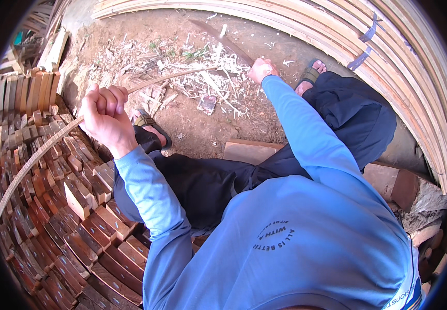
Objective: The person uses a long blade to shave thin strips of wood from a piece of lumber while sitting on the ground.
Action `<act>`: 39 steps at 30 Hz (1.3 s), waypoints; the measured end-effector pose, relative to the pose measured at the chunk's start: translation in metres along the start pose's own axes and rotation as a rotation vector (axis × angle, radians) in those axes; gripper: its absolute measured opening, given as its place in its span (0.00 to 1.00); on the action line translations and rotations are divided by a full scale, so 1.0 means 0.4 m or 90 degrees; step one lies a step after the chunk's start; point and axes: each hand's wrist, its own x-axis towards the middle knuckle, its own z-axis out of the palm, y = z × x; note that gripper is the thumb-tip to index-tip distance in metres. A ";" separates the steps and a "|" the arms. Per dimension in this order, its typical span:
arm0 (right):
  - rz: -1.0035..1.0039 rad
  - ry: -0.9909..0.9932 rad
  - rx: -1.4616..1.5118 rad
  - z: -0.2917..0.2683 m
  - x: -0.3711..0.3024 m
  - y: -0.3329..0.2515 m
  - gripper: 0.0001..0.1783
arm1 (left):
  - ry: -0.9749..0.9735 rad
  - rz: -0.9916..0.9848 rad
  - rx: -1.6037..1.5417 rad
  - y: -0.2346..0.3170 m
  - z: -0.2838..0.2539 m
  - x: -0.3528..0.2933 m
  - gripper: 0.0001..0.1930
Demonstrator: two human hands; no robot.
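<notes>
My left hand (104,113) is closed around a long, thin strip of wood or cane (37,155). One end bends down past the stacked blocks at the left. The other end reaches out over the shavings toward the middle. My right hand (262,70) is wrapped round the handle end of a long knife (229,45), its brownish blade pointing up and to the left, apart from the strip. The handle itself is hidden in my fist. A pale sliver (223,31) shows against the blade.
Curled wood shavings (228,98) litter the dirt ground between my sandalled feet. Many stacked wooden blocks (94,232) fill the left side. Long bundled planks (337,36) curve along the far right, tied with dark straps (358,58). A wooden block (249,151) lies by my legs.
</notes>
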 end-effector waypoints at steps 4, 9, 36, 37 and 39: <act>0.050 0.018 0.027 -0.007 0.034 0.056 0.23 | -0.017 -0.001 -0.003 0.001 -0.006 0.002 0.22; 0.031 -0.036 -0.002 0.025 0.062 0.153 0.27 | -0.026 0.001 0.000 -0.001 0.001 0.004 0.23; -0.113 -0.139 0.136 0.197 -0.077 0.084 0.39 | 0.084 -0.003 -0.030 0.001 -0.050 0.033 0.23; -0.135 -0.082 0.144 0.227 -0.056 0.104 0.39 | 0.078 -0.006 -0.034 -0.001 -0.042 0.038 0.23; -0.192 0.023 0.157 0.255 -0.047 0.106 0.39 | 0.078 -0.012 -0.039 -0.004 -0.043 0.040 0.23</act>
